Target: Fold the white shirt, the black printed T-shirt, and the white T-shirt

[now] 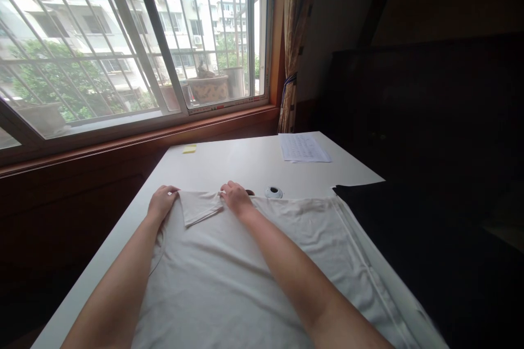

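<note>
A white T-shirt lies spread flat on the white table in front of me. One sleeve is folded inward onto the body of the shirt. My left hand pinches the left corner of that sleeve at the shirt's far edge, fingers curled. My right hand grips the sleeve's right corner, fingers closed on the cloth. Both forearms reach across the shirt.
A printed sheet of paper lies at the table's far right. A yellow sticky note sits at the far edge, a small round white object just beyond the shirt. Dark fabric covers the right side. A barred window fills the left.
</note>
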A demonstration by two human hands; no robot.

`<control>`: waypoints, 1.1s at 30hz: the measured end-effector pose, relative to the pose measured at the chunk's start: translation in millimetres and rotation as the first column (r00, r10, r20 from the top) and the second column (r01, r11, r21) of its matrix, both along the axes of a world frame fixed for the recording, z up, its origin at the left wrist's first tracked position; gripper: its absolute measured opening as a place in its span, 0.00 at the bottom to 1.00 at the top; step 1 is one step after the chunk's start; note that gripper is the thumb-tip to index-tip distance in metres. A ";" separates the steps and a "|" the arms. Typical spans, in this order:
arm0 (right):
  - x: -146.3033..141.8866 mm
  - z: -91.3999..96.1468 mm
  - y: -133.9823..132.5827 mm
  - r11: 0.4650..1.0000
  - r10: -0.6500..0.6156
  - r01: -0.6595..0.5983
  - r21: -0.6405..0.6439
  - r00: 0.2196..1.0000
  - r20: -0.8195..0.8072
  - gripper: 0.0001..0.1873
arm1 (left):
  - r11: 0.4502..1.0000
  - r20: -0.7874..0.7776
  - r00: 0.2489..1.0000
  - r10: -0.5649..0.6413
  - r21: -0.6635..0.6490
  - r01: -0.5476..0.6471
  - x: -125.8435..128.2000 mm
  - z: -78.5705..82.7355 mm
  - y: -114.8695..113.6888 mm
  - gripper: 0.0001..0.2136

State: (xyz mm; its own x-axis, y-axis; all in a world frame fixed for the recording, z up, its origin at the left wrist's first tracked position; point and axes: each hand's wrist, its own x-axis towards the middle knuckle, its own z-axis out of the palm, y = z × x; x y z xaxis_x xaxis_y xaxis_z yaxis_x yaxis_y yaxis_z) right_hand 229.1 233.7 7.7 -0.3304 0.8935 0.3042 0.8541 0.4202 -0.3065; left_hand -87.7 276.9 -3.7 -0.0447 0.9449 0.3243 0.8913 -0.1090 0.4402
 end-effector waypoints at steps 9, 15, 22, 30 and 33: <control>9.8 4.7 -14.7 0.979 0.166 -0.176 0.105 0.981 0.096 0.20 | 0.997 -0.074 0.994 0.080 0.009 -0.080 2.6 4.1 0.9 0.11; 19.6 -1.1 -22.5 0.912 0.387 -0.404 0.065 0.904 0.183 0.19 | 0.988 -0.101 0.992 0.079 0.144 -0.064 16.8 14.9 -12.3 0.15; 21.6 -0.7 -36.6 0.928 0.373 -0.366 -0.072 0.915 0.153 0.28 | 0.932 -0.278 0.899 -0.340 0.028 0.361 65.2 9.4 -46.4 0.21; 35.6 9.9 -62.1 0.932 0.357 -0.341 -0.125 0.923 0.146 0.33 | 0.943 -0.360 0.878 -0.316 -0.220 0.249 64.6 -9.5 -53.6 0.31; 70.0 14.1 -71.3 0.972 0.223 -0.205 -0.118 0.959 0.175 0.30 | 0.944 -0.380 0.876 -0.298 -0.252 0.212 57.7 -7.3 -51.6 0.32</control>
State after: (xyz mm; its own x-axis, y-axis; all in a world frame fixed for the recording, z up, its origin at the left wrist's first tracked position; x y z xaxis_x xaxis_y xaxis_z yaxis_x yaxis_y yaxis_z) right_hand 299.1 162.4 21.8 -0.5593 0.8180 0.1346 0.7932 0.5753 -0.1998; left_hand -30.0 225.3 -11.0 0.3017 0.9510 0.0678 0.9484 -0.3067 0.0803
